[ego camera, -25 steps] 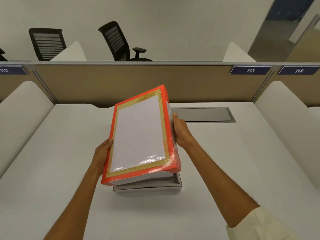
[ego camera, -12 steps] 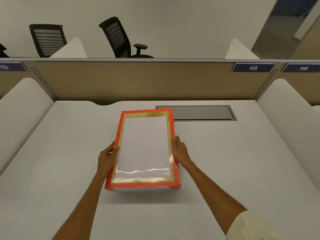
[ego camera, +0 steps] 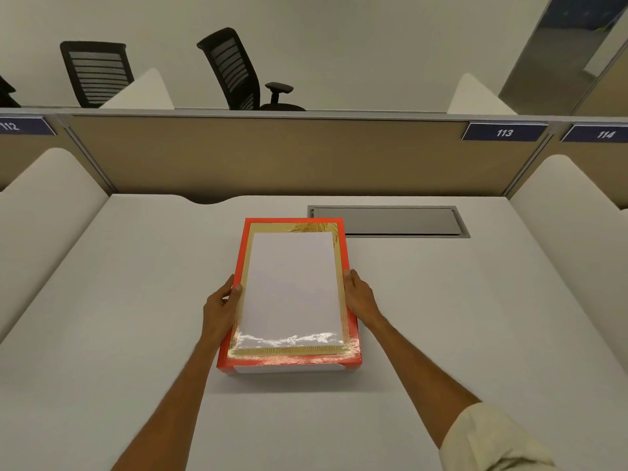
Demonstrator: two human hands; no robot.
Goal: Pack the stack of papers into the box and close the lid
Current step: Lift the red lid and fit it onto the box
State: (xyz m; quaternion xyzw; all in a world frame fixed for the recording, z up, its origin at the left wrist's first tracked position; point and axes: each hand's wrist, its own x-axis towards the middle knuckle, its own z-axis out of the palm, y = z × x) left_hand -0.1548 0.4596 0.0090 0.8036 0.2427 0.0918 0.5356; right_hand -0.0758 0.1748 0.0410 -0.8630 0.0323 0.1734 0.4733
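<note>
An orange lid [ego camera: 292, 290] with a gold border and a clear window lies flat on top of the box on the white desk. White paper shows through the window. A strip of the box's white wall [ego camera: 289, 369] peeks out under the lid's near edge. My left hand [ego camera: 221, 309] grips the lid's left edge, thumb on top. The right edge has my right hand [ego camera: 359, 295] pressed flat against it.
The white desk [ego camera: 441, 317] is bounded by a beige partition [ego camera: 272, 158] behind and white side dividers. A grey cable hatch [ego camera: 390, 220] sits just right of the box's far end. Two black office chairs stand beyond the partition.
The lid was tilted up in both hands above the box. It has come down and now lies level on the box, with both hands still at its sides.
</note>
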